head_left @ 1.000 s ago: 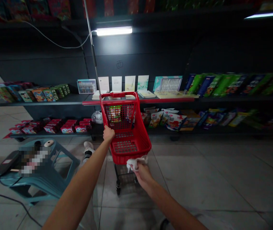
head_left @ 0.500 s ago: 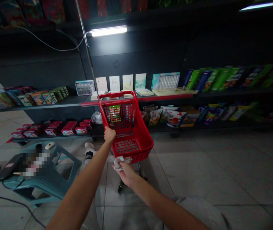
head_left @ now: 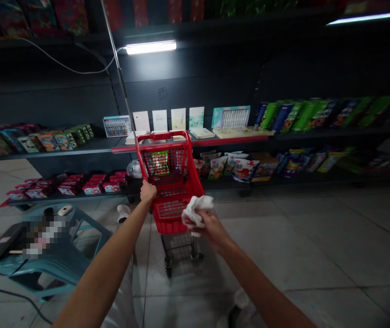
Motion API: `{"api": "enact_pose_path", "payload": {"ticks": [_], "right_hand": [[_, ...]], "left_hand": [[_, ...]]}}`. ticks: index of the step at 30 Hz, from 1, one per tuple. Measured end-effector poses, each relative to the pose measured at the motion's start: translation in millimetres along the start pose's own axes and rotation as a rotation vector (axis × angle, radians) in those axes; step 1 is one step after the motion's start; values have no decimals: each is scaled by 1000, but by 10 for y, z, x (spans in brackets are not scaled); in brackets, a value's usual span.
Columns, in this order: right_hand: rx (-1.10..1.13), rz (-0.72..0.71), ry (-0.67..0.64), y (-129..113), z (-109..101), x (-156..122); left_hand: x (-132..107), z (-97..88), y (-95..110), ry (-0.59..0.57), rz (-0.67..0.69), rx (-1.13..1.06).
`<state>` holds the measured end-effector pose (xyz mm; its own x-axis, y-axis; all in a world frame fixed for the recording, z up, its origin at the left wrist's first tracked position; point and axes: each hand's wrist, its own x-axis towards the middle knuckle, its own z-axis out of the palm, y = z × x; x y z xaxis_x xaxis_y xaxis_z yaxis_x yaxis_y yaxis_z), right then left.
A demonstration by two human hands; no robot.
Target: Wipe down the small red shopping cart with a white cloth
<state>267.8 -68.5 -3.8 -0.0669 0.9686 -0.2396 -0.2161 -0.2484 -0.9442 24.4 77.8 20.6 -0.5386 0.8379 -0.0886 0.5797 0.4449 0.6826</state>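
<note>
**Desk:** What's in your hands on the head feed?

**Me:** I've got a crumpled white cloth (head_left: 197, 210) bunched in the right hand (head_left: 209, 225). The fingers are closed around it, and the cloth puffs out above them.

**Desk:** Is the cloth on the cart?

**Me:** It's over the right side of a small red shopping cart (head_left: 170, 200), but I can't tell from here whether it touches the basket.

**Desk:** And the left hand?

**Me:** The left hand (head_left: 148, 191) is curled around the cart's left rim and has hold of nothing else. The cart stands on a tiled floor (head_left: 277, 255), on a dark wheeled frame (head_left: 177, 251).

**Desk:** What's nearby?

**Me:** To the left of the cart there's a white shoe (head_left: 122, 212) on the floor, then a teal plastic stool (head_left: 61, 269) with a white computer mouse (head_left: 65, 210) on it. A pixelated patch hides whatever lies beside the mouse. A black cable (head_left: 10, 290) runs across the tiles.

Ahead is a dark shelf unit (head_left: 61, 146). Its upper shelf carries white cards (head_left: 159, 120) and green packs (head_left: 304, 116), and the lower shelf has red boxes (head_left: 92, 188) and snack bags (head_left: 219, 167). A thin metal pole (head_left: 114, 64) rises behind the cart, and a lit LED tube (head_left: 150, 47) is fixed above the shelf.
</note>
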Motion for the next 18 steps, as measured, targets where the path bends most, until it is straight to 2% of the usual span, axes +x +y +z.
{"api": "enact_pose_path", "payload": {"ticks": [2, 4, 5, 7, 10, 15, 18], "right_hand": [[-367, -262, 283, -148, -355, 76], [-709, -490, 450, -201, -649, 155], [-835, -586, 465, -193, -752, 186], [-975, -739, 408, -128, -846, 225], [-1063, -854, 285, 0, -733, 215], [-1303, -887, 176, 54, -261, 17], [-1370, -893, 109, 37, -23, -116]], "left_hand": [[-3, 6, -1, -1, 1, -3], [-12, 13, 0, -5, 4, -6], [-19, 14, 1, -7, 6, -8], [-37, 11, 5, -12, 14, -9], [-71, -5, 13, -15, 27, -5], [-122, -31, 33, -17, 32, 11], [-125, -38, 32, -16, 34, 16]]}}
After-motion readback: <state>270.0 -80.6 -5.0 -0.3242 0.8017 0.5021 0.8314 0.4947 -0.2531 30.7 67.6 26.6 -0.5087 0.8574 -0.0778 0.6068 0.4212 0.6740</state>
